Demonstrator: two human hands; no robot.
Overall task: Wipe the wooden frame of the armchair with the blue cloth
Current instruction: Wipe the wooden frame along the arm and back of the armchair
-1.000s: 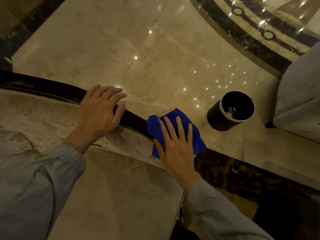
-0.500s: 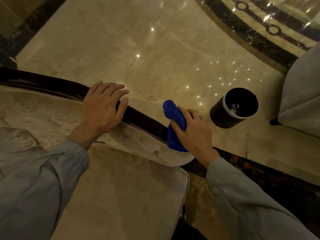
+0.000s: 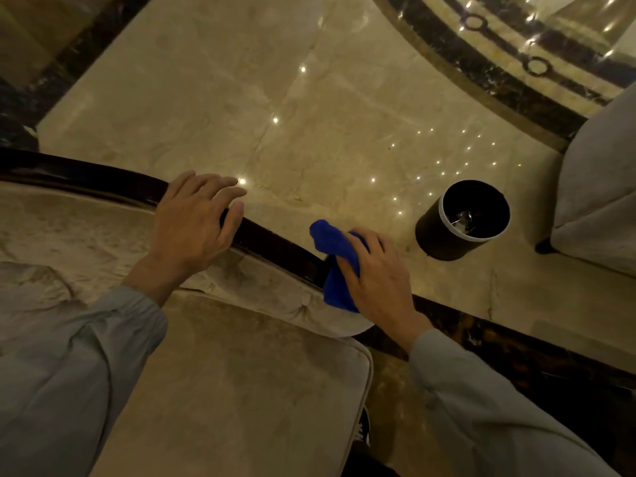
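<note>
The armchair's dark glossy wooden frame (image 3: 86, 175) curves from the left edge down toward the centre, along the top of the beige upholstered back. My left hand (image 3: 194, 218) lies flat on that rail with its fingers spread, holding nothing. At the rail's right end my right hand (image 3: 377, 273) grips the bunched blue cloth (image 3: 335, 256), wrapped over the wood there. The cloth and hand hide the end of the frame.
A beige seat cushion (image 3: 223, 390) fills the lower middle. A black cylindrical bin (image 3: 461, 220) with a white rim stands on the glossy marble floor (image 3: 292, 98) to the right. Another light upholstered seat (image 3: 599, 194) sits at the right edge.
My right hand went from pressing the cloth flat on the rail to gripping it bunched around the rail's right end. The left hand stayed on the frame.
</note>
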